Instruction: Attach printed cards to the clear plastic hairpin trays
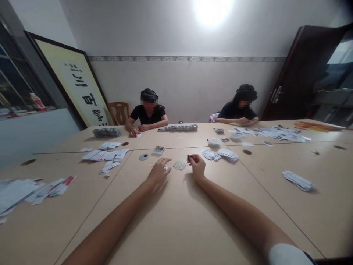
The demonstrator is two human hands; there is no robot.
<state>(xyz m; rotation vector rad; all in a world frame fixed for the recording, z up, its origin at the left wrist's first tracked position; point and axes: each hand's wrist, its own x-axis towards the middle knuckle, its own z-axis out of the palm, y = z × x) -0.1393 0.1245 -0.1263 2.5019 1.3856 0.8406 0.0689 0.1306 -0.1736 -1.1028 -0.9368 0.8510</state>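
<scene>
My right hand pinches a small dark piece just above the table, at the right edge of a pale printed sheet. To the left of that sheet, my left hand hovers with its fingers apart. A small white item shows beside its fingers; whether they touch it is unclear. Beyond my left hand lies a small clear case with dark contents, next to a grey round disc.
White paper slips lie left, and stacks of white packets stand right of centre. Another bundle is far right. Across the table sit two people, near rows of small cases and scattered papers.
</scene>
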